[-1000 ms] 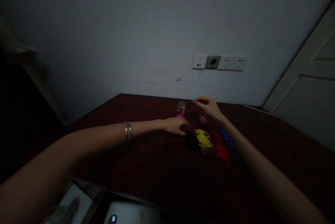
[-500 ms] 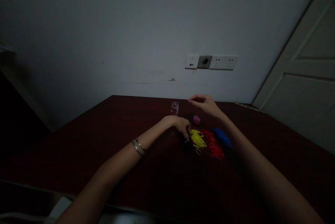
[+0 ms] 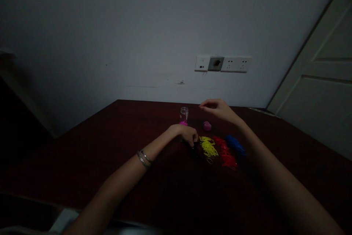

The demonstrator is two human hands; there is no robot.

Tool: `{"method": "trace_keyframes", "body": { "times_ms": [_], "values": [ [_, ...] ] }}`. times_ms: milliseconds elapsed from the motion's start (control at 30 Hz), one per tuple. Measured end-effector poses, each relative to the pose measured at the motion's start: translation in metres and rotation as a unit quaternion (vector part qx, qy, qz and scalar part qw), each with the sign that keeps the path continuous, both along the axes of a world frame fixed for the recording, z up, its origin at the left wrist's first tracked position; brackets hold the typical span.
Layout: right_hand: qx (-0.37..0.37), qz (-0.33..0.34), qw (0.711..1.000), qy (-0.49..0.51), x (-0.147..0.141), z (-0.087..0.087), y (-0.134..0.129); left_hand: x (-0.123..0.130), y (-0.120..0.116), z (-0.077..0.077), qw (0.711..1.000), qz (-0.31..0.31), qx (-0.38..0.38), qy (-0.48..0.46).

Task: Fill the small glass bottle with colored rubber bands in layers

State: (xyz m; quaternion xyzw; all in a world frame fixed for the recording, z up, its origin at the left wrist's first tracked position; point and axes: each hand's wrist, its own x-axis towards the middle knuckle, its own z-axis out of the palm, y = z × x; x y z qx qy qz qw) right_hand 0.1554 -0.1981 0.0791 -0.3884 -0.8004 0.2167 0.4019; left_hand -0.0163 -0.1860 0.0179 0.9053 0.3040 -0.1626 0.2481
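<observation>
Dimly lit black pile (image 3: 195, 150), outline unclear.

Looks like an ordinary room in a home to me, maybe a bedroom or study, though a small plain office could pass for this too and I can't tell for sure. There's a pale painted wall (image 3: 154, 26) with a few scuff marks (image 3: 180, 82) low down, so pretty lived-in. Wall sockets (image 3: 235, 64) sit in a neat row just above a dark reddish-brown table (image 3: 140, 121), which is right up by the wall. Off to the right is what looks like a light panelled door (image 3: 327, 99), house-style. Lighting's really dim too, kinda cosy tbh
</observation>
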Motion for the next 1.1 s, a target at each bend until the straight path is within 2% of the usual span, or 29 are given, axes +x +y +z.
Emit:
{"method": "trace_keyframes", "body": {
  "times_ms": [233,333,400,533,600,733,867,1100],
  "values": [
    [-0.046,0.012,0.998,-0.032,0.013,0.006,0.006,-0.012,-0.004,0.014,0.989,0.077,-0.096,0.076],
    [-0.053,0.011,0.997,-0.048,0.014,0.007,0.006,-0.017,-0.007,0.023,0.99,0.078,-0.1,0.063],
    [-0.06,0.012,0.997,-0.052,0.013,0.007,0.005,-0.017,-0.008,0.025,0.994,0.082,-0.072,0.03],
    [-0.066,0.025,0.997,-0.042,0.012,0.006,0.005,-0.009,-0.009,0.016,0.991,0.091,0.049,-0.08],
    [-0.066,0.024,0.997,-0.042,0.012,0.006,0.005,-0.002,-0.009,0.008,0.986,0.096,0.08,-0.113],
    [-0.066,0.018,0.997,-0.047,0.012,0.006,0.003,0.008,-0.013,-0.004,0.985,0.096,0.093,-0.112],
    [-0.068,0.016,0.997,-0.041,0.01,0.007,-0.001,0.011,-0.015,-0.01,0.986,0.095,0.096,-0.095],
    [-0.063,0.002,0.995,-0.076,0.011,0.017,-0.011,0.002,-0.005,-0.006,0.991,0.089,0.039,-0.088]
  ]
}}
